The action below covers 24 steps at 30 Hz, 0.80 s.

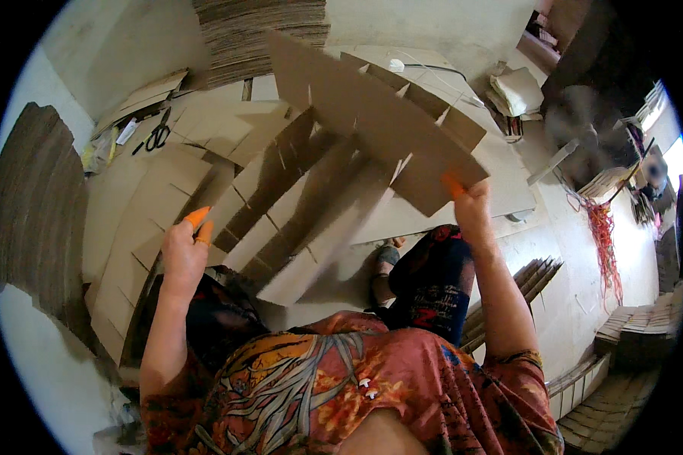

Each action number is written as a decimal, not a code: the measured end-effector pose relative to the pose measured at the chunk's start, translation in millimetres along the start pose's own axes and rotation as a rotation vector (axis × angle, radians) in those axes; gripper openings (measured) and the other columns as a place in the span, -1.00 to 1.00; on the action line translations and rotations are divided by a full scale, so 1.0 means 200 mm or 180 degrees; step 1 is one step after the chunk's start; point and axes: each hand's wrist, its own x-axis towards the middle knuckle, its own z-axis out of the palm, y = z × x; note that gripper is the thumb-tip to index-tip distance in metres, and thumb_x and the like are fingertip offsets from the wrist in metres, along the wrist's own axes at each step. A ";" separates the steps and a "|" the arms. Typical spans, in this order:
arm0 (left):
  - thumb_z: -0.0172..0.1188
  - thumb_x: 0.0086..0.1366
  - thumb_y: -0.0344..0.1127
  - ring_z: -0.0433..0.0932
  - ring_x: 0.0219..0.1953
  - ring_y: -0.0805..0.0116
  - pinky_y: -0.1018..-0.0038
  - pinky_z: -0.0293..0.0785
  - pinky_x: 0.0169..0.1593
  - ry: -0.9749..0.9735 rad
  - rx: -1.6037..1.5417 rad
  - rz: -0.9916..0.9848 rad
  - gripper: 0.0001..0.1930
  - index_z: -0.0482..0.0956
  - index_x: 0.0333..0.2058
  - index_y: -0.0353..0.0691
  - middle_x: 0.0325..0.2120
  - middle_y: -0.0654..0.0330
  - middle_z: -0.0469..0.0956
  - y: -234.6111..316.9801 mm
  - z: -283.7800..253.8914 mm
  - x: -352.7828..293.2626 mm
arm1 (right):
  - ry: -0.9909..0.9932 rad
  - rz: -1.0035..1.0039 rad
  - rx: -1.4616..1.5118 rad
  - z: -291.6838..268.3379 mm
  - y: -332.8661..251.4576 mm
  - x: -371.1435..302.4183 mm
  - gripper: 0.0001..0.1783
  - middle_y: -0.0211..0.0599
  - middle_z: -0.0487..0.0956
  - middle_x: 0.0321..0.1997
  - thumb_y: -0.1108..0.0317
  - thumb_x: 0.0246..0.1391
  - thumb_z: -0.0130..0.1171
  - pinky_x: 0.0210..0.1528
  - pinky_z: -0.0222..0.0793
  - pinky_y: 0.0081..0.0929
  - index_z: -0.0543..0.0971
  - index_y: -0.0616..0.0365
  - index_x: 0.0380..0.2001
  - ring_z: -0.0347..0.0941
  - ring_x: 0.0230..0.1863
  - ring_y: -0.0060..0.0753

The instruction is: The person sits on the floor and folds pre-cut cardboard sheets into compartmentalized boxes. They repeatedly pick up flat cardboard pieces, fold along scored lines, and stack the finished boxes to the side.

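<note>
A cardboard divider [372,121] of slotted strips crossing one another hangs in front of me, tilted, its broad panel up and to the right. My right hand [472,203] is closed on that panel's lower right corner, an orange cover on a fingertip. My left hand [184,254], also with orange fingertip covers, is closed at the near end of the leftmost strip [214,189]; its exact grip is partly hidden. Long parallel strips [281,220] span the space between my hands, with narrow gaps and slits along them.
Flat cardboard sheets [136,197] cover the low work surface. Black scissors [158,136] lie at its far left. Tall cardboard stacks stand left [38,205] and at the back [262,38]. On the right are a fan [580,125], red strings [603,243] and assembled dividers [615,409].
</note>
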 end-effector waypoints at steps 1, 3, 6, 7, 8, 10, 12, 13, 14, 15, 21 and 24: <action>0.15 0.15 -0.40 0.34 -0.68 0.25 0.39 0.28 -0.52 -0.0067 -0.0113 -0.0111 -0.76 0.56 -0.18 -0.29 -0.67 -0.02 0.45 -0.01 -0.01 0.00 | -0.0098 0.0039 -0.0118 0.01 0.09 -0.03 -0.87 -0.45 0.57 -0.34 0.48 0.03 0.13 -0.24 0.31 -0.53 0.56 0.30 -0.34 0.38 -0.29 -0.57; 0.15 0.15 -0.40 0.35 -0.66 0.27 0.41 0.30 -0.50 -0.0212 -0.0366 -0.0336 -0.76 0.56 -0.19 -0.29 -0.64 0.00 0.49 -0.01 -0.02 0.00 | -0.0184 0.0029 -0.0147 0.01 0.13 -0.04 -0.86 -0.45 0.57 -0.34 0.46 0.03 0.14 -0.25 0.31 -0.54 0.56 0.31 -0.33 0.38 -0.30 -0.58; 0.16 0.15 -0.39 0.45 -0.55 0.25 0.41 0.37 -0.41 -0.0431 -0.0043 -0.0634 -0.72 0.52 -0.13 -0.29 -0.49 0.01 0.54 0.04 -0.05 0.02 | -0.0246 0.0069 0.0068 0.00 0.13 -0.06 -0.83 -0.44 0.57 -0.34 0.46 0.02 0.14 -0.28 0.32 -0.58 0.56 0.32 -0.31 0.38 -0.31 -0.60; 0.16 0.15 -0.38 0.48 -0.50 0.23 0.41 0.39 -0.38 -0.0264 -0.0025 -0.0371 -0.70 0.51 -0.11 -0.28 -0.45 0.00 0.54 0.03 -0.05 0.01 | -0.0348 0.0166 0.0077 -0.01 0.12 -0.06 -0.82 -0.44 0.57 -0.34 0.46 0.02 0.15 -0.29 0.32 -0.59 0.55 0.33 -0.30 0.38 -0.32 -0.61; 0.16 0.15 -0.37 0.50 -0.46 0.22 0.41 0.40 -0.34 -0.0100 -0.0009 -0.0105 -0.68 0.49 -0.09 -0.27 -0.40 -0.01 0.54 0.02 -0.04 0.01 | -0.0446 0.0263 0.0084 -0.02 0.10 -0.06 -0.81 -0.44 0.57 -0.35 0.46 0.01 0.15 -0.30 0.32 -0.61 0.55 0.33 -0.29 0.38 -0.33 -0.61; 0.16 0.16 -0.33 0.53 -0.38 0.19 0.40 0.42 -0.29 -0.0031 0.0054 0.0241 -0.65 0.47 -0.07 -0.26 -0.33 -0.02 0.54 0.07 -0.05 0.02 | -0.0517 0.0044 0.0070 -0.04 0.02 -0.04 -0.76 -0.44 0.57 -0.36 0.48 -0.01 0.16 -0.32 0.32 -0.63 0.53 0.29 -0.22 0.38 -0.36 -0.63; 0.16 0.16 -0.29 0.54 -0.31 0.16 0.40 0.43 -0.24 -0.0225 0.0124 0.0411 -0.64 0.45 -0.05 -0.24 -0.28 -0.03 0.53 0.28 -0.06 0.10 | -0.0331 -0.0191 -0.0131 -0.05 -0.07 -0.03 -0.69 -0.40 0.58 -0.37 0.51 -0.03 0.17 -0.33 0.34 -0.63 0.51 0.24 -0.15 0.38 -0.37 -0.64; 0.17 0.16 -0.29 0.53 -0.38 0.22 0.42 0.42 -0.30 -0.0357 0.0028 0.0533 -0.63 0.46 -0.05 -0.23 -0.34 0.00 0.53 0.34 -0.04 0.13 | -0.0150 -0.0341 -0.0260 -0.03 -0.12 -0.02 -0.65 -0.36 0.59 -0.38 0.52 -0.04 0.16 -0.32 0.35 -0.62 0.49 0.21 -0.11 0.39 -0.38 -0.64; 0.18 0.15 -0.30 0.51 -0.45 0.28 0.43 0.40 -0.36 -0.0485 -0.0078 0.0647 -0.63 0.47 -0.05 -0.22 -0.40 0.04 0.53 0.38 -0.01 0.17 | 0.0024 -0.0495 -0.0398 -0.01 -0.16 -0.02 -0.61 -0.32 0.59 -0.40 0.54 -0.04 0.16 -0.32 0.35 -0.61 0.48 0.18 -0.07 0.39 -0.38 -0.64; 0.19 0.14 -0.30 0.50 -0.51 0.33 0.45 0.38 -0.42 -0.0617 -0.0186 0.0762 -0.63 0.48 -0.06 -0.22 -0.46 0.07 0.53 0.43 0.02 0.21 | -0.0046 -0.0545 -0.0628 -0.01 -0.20 -0.02 -0.59 -0.26 0.59 -0.40 0.56 -0.04 0.14 -0.32 0.36 -0.60 0.46 0.15 -0.04 0.40 -0.40 -0.60; 0.19 0.09 -0.25 0.53 -0.47 0.10 0.36 0.44 -0.36 -0.1696 0.0594 0.1275 -0.62 0.48 -0.11 -0.29 -0.47 -0.02 0.55 0.74 0.32 0.46 | -0.0569 -0.1243 -0.1407 -0.11 -0.14 -0.08 -0.51 0.02 0.50 -0.51 0.62 -0.03 0.06 -0.42 0.31 -0.54 0.42 0.10 0.04 0.40 -0.57 -0.35; 0.15 0.06 -0.34 0.51 -0.27 -0.05 0.15 0.43 -0.20 -0.1560 0.0421 0.1365 -0.69 0.50 -0.20 -0.33 -0.41 -0.11 0.52 0.65 0.51 0.51 | -0.0818 -0.0943 -0.1429 -0.13 -0.20 -0.09 -0.46 0.03 0.49 -0.50 0.66 -0.06 0.03 -0.41 0.33 -0.49 0.40 0.09 0.06 0.38 -0.58 -0.22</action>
